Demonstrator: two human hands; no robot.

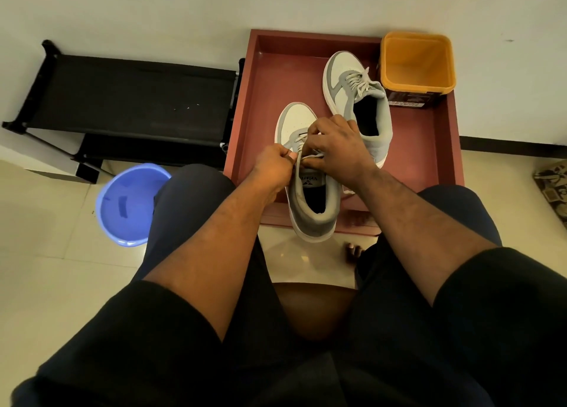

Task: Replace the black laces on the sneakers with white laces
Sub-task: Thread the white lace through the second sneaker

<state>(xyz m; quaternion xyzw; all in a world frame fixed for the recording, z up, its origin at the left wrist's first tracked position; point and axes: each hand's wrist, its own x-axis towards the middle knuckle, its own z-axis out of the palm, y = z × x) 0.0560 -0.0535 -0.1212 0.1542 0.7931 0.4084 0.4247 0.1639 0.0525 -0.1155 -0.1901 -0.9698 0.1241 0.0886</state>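
The near sneaker [310, 189] rests across the near rim of the red tray [254, 106], toe pointing far, heel overhanging the floor. The left hand [273, 166] is closed, pinching a pale lace [302, 158] at the upper eyelets; the right hand [334, 146] is curled over the tongue with fingertips narrowed on the same lacing, though exactly which strand it grips cannot be told. The lace is judged light, limp and somewhat slippery: take hold close to the tip or just beside an eyelet, and keep tension low so that it does not pull back out. The shoe is light with a stiff sole and soft collar; steady it by the collar or midfoot. The far sneaker [357, 100] lies in the tray to the right, already carrying pale laces. An orange tub [417, 63] stands at the far right corner, clear of the work. A blue bucket [129, 204] and black rack [129, 100] sit to the left, well apart. No black lace is visible.
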